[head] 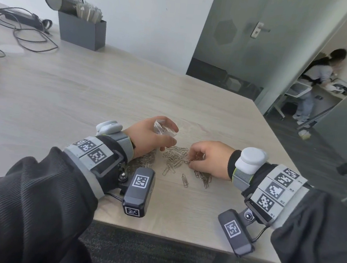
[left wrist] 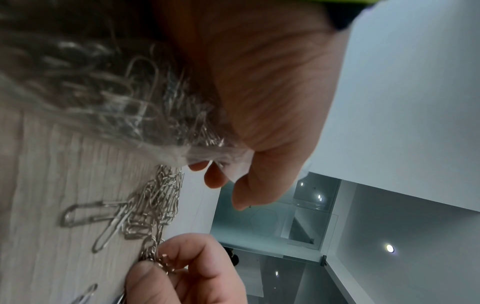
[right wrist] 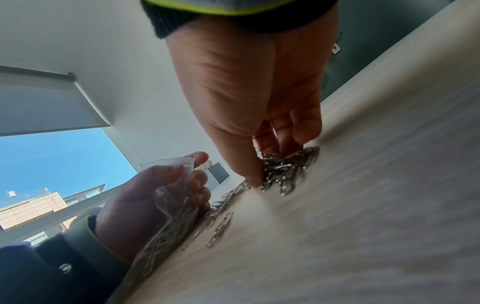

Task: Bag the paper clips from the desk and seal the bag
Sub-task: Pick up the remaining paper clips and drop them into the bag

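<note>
under the right fingertips: loose paper clips [head: 175,160] on the desk [head: 87,93], clear bag [head: 164,128] held beside them.
right hand [head: 206,157] fingers curled, pinching a small bunch of clips against the wood; left hand [head: 150,136] fingers curled round the bag's mouth, its clip-filled body resting below the palm. clips: light, stiff, slick wire, likely to tangle and slip; best taken in small pinched clusters. bag: thin, limp film, likely to sag; hold at the rim, just beside the pinching fingers.

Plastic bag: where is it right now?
In the head view the plastic bag is held upright in the left hand, left of the loose paper clips on the desk, across from the right hand.
</note>
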Demonstrator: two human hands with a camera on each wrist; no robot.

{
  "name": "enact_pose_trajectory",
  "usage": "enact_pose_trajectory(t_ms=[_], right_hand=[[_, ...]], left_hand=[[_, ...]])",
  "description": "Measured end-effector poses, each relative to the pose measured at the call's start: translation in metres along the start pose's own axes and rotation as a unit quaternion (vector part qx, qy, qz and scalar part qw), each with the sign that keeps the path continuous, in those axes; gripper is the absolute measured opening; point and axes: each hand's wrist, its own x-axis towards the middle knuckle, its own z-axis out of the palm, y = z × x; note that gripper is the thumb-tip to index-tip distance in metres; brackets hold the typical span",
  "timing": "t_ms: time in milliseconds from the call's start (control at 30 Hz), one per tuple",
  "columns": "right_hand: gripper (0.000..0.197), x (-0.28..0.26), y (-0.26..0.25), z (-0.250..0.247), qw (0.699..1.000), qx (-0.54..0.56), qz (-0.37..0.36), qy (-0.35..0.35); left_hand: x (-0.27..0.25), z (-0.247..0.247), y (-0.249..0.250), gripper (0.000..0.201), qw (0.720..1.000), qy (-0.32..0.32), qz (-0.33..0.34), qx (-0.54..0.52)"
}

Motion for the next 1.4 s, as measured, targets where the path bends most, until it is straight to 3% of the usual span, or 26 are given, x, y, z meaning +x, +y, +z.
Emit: enact_pose_trajectory(t_ms=[400,633,933,1167,1267,1400], right_hand=[[0.007,-0.006,0.011,-0.007,0.996,0.088,0.029,0.003],[0.006,-0.006,0.007,-0.021,0.981,0.18,0.022,0.062],[0.011,0.01,-0.034,-0.033,0.931,0.308,-0.056,0.187],[0.012,0.025,-0.059,-0.021,0.903,0.356,-0.065,0.229],[0.012,0.027,-0.063,-0.013,0.91,0.35,-0.066,0.212],[0.009,0.027,-0.06,-0.009,0.916,0.34,-0.052,0.207]], left_hand=[[-0.004,0.0,0.005,0.034,1.0,-0.015,-0.007,0.007],[-0.003,-0.001,0.005,0.038,1.0,-0.017,-0.007,0.022],[-0.007,-0.003,0.008,0.039,0.999,-0.019,0.011,0.033],[-0.002,-0.001,0.005,0.066,0.999,-0.013,0.001,0.053],[-0.005,-0.001,0.008,0.034,1.0,-0.013,0.011,0.008],[-0.005,0.0,0.008,0.034,1.0,-0.008,0.022,-0.006]])
